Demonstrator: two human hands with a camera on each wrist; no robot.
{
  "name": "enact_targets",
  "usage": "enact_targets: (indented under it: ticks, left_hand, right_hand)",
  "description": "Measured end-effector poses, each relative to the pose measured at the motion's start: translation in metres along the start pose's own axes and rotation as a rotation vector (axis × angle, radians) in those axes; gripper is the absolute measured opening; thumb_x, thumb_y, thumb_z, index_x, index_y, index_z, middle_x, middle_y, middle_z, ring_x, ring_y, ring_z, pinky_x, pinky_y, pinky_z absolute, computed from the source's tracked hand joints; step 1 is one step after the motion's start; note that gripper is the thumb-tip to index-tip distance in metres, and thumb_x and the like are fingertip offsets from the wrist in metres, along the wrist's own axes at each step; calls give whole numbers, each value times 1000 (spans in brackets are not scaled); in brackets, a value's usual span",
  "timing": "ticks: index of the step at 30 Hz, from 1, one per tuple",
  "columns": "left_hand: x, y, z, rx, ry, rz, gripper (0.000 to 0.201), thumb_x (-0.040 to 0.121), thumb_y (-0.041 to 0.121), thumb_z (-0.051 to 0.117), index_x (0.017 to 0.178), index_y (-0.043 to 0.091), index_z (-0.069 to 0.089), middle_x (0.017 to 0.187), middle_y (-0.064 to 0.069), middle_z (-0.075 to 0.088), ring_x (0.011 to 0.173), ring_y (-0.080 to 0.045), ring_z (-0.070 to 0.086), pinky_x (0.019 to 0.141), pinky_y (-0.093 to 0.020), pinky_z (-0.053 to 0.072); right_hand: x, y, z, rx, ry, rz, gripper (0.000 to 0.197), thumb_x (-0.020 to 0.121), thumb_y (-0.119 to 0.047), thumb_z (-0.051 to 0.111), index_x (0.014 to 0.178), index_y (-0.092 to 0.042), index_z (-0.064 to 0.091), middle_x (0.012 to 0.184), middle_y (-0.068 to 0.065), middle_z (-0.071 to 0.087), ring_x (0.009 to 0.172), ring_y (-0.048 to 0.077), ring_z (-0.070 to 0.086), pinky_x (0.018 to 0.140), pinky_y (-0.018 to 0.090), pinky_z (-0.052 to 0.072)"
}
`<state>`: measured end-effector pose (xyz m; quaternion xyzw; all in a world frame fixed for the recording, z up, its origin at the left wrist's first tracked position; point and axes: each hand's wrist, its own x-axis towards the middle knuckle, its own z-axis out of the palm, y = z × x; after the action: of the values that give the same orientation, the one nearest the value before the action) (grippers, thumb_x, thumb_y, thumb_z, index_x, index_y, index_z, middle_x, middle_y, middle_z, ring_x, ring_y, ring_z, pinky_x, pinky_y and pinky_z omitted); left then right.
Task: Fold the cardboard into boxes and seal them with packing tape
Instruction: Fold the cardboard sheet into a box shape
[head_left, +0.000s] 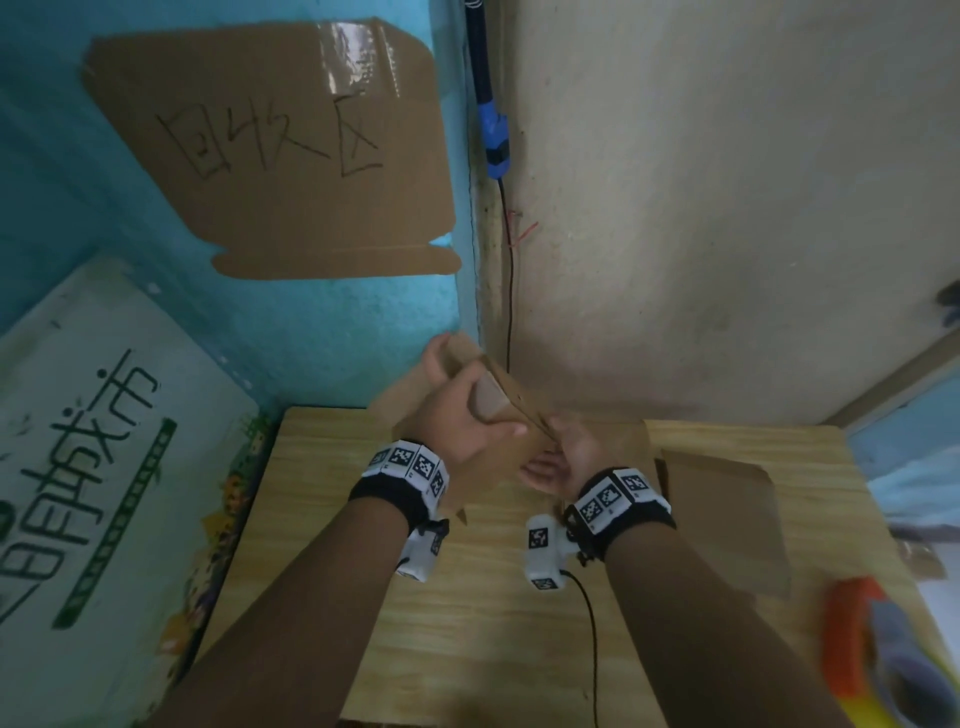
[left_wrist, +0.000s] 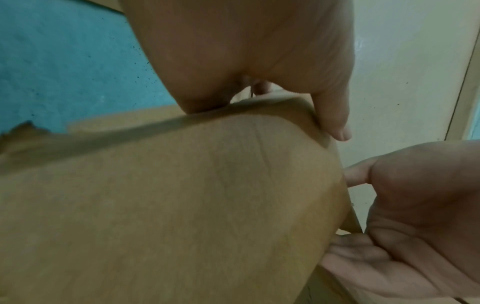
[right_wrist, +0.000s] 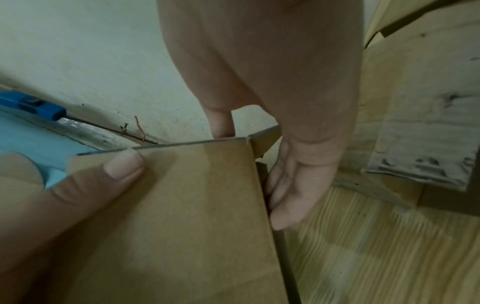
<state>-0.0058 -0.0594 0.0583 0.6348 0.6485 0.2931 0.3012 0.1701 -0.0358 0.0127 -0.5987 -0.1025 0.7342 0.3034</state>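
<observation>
A small brown cardboard piece (head_left: 511, 402), partly folded up, is held in the air over the far edge of the wooden table (head_left: 467, 623). My left hand (head_left: 467, 402) grips it from the left, fingers behind the far panel. In the right wrist view its thumb (right_wrist: 116, 170) presses on the near panel (right_wrist: 182, 216). My right hand (head_left: 556, 452) grips the cardboard's right edge, and its fingers (right_wrist: 285, 191) curl round that edge. In the left wrist view the panel (left_wrist: 182, 205) fills the frame, with my left hand (left_wrist: 259, 61) above it and the right hand (left_wrist: 420, 205) beside it.
A flat cardboard blank (head_left: 727, 525) lies on the table to the right. An orange tape dispenser (head_left: 857, 644) sits at the near right edge. A large white printed box (head_left: 104, 441) stands on the left. A cardboard sign (head_left: 291, 156) hangs on the blue wall.
</observation>
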Motion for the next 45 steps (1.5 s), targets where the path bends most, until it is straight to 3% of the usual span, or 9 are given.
enact_targets:
  ticks: [4, 7, 19, 21, 25, 31, 37, 40, 45]
  left_hand:
    - [0, 0, 8, -54, 95, -34, 117, 54, 34, 102, 146, 29, 30, 164, 12, -6, 144, -20, 35, 116, -37, 40]
    - [-1, -3, 10, -69, 93, -60, 139, 53, 30, 103, 158, 23, 12, 156, -1, 18, 143, -21, 32, 120, -39, 34]
    - [-33, 9, 8, 192, -148, 77, 130, 52, 44, 101, 151, 40, 17, 143, 9, 25, 118, -22, 58, 96, -42, 58]
    - [-41, 15, 13, 208, -147, 86, 130, 52, 42, 101, 152, 39, 18, 143, 8, 24, 114, -22, 61, 93, -40, 58]
    - [-53, 29, 18, 223, -121, 96, 126, 54, 38, 101, 151, 34, 20, 143, 5, 24, 107, -19, 62, 89, -32, 57]
    - [-70, 51, 26, 301, -136, 142, 126, 58, 39, 99, 153, 35, 15, 141, 5, 22, 91, -19, 66, 82, -33, 61]
    - [-85, 67, 35, 373, -115, 258, 133, 61, 36, 98, 159, 31, 8, 153, -3, 12, 55, -6, 55, 44, -11, 40]
    - [-85, 75, 43, 400, -124, 320, 124, 65, 31, 96, 158, 28, 14, 150, -2, 15, 54, -1, 49, 43, -11, 39]
    - [-95, 94, 59, 494, -112, 501, 82, 81, 37, 71, 151, 23, 30, 142, -11, 28, 66, -15, 59, 50, -21, 51]
  right_hand:
    - [-6, 3, 2, -45, 11, 7, 43, 107, -28, 61, 139, -2, 53, 130, 28, 63, 115, 42, 66, 81, 53, 60]
    - [-8, 10, 0, -89, 18, 14, 43, 106, -32, 61, 139, -5, 52, 124, 29, 63, 108, 43, 66, 82, 54, 60]
    - [-35, 30, -23, -639, -54, 159, 85, 93, -84, 43, 137, -11, 51, 109, 31, 75, 86, 42, 80, 79, 50, 66]
    - [-41, 27, -27, -716, -50, 121, 70, 97, -75, 51, 142, -22, 47, 129, 32, 68, 96, 45, 77, 76, 50, 65]
    - [-51, 23, -36, -666, -51, 82, 98, 87, -86, 53, 158, -19, 44, 157, 23, 48, 143, 47, 49, 109, 54, 47]
    - [-81, 2, -55, -673, -176, 96, 97, 95, -83, 41, 166, -19, 30, 169, 25, 31, 155, 43, 33, 122, 51, 32]
    - [-57, 2, -66, -478, -328, 126, 158, 31, -75, 97, 165, -49, 18, 173, 31, 1, 139, 70, 37, 105, 73, 44]
    - [-52, 4, -73, -518, -383, 122, 134, 40, -65, 99, 158, -41, 40, 170, 25, 22, 138, 66, 43, 104, 76, 45]
    - [-59, 1, -84, -458, -350, 63, 68, 90, -63, 65, 141, -18, 62, 142, 26, 62, 123, 50, 65, 97, 67, 57]
